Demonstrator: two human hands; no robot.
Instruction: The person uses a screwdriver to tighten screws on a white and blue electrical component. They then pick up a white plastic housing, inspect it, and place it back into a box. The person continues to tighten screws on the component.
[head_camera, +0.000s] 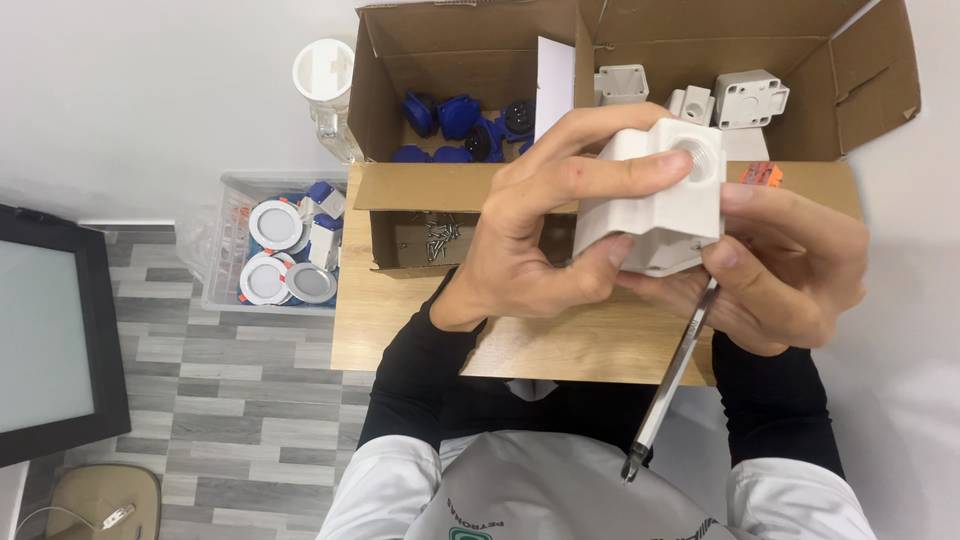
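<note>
White plastic housing (660, 195), blocky, round threaded hole on side.

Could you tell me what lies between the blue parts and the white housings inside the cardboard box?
In the head view, a cardboard divider with a white card stands between them.

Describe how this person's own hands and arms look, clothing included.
Both hands are bare: no gloves, rings or watch visible on the left hand or the right hand. Each forearm is covered to the wrist by a close-fitting black sleeve. Nearer the body, wider white sleeves overlap the black ones. The fingers show short, unpainted nails.
</note>
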